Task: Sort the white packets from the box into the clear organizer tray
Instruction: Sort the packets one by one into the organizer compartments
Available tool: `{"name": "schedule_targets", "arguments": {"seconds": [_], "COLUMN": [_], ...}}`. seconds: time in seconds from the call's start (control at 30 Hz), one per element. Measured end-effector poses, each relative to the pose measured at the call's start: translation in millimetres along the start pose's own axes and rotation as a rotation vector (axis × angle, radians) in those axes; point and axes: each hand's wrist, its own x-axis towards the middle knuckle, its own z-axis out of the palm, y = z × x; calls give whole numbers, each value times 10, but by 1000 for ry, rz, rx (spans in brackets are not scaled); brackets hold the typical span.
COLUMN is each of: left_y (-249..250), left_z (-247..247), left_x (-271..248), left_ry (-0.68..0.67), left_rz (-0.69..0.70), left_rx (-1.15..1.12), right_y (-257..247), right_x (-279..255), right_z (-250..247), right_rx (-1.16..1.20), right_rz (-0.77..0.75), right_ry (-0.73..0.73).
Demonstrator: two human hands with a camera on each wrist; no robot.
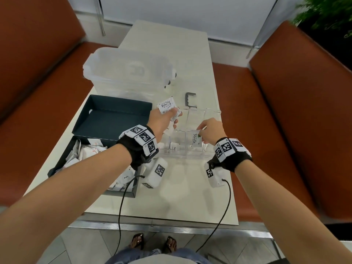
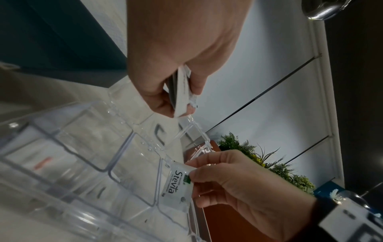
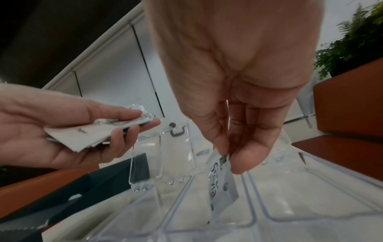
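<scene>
My left hand [image 1: 167,116] holds a small stack of white packets [image 1: 167,106] just above the far left part of the clear organizer tray [image 1: 190,155]; the stack [image 2: 183,91] [image 3: 87,134] sits between thumb and fingers. My right hand [image 1: 205,131] pinches one white Stevia packet [image 1: 196,140] by its top edge. That packet [image 2: 176,183] [image 3: 219,178] stands upright inside a middle compartment of the tray [image 2: 82,147] [image 3: 186,212]. The dark box [image 1: 62,162] with several white packets [image 1: 89,151] lies at the front left.
The dark box lid [image 1: 112,115] lies open behind the box. A large clear bin [image 1: 123,69] stands at the back of the table. A grey clip [image 1: 190,100] lies behind the tray. Orange benches [image 1: 285,111] flank the table [image 1: 181,197].
</scene>
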Motion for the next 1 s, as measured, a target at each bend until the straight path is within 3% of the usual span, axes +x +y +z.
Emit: {"name": "schedule_targets", "arguments": {"seconds": [0.17, 0.3, 0.4, 0.53, 0.57, 0.63, 0.7, 0.77, 0.87, 1.0], "left_y": [-10, -40, -81, -69, -56, -31, -17, -16, -32, -41], "left_z": [-92, -112, -41, 40, 33, -8, -66, -118, -174, -206], "left_x": [1, -21, -82, -138, -140, -132, -119, -108, -106, -117], "left_ry": [7, -49, -154, -221, -218, -193, -156, -130, -110, -100], "left_rz": [5, -40, -105, -77, -69, -72, -82, -85, -91, -99], "left_rx": [12, 101, 163, 202, 206, 204, 190, 169, 134, 114], "right_y": [-35, -148, -300, -341, -309, -217, -121, -72, -60, -96], "right_x": [19, -17, -86, -110, -97, -63, -58, -69, -49, -13], "right_z": [-11, -170, -184, -148, -161, -187, -143, -39, 101, 236], "right_rx": [-20, 220, 419, 502, 450, 131, -313, -612, -828, -997], "right_rz": [-13, -115, -141, -155, -158, -195, -245, -282, -337, -413], "right_ry": [95, 262, 192, 82, 88, 101, 0, -139, -235, -216]}}
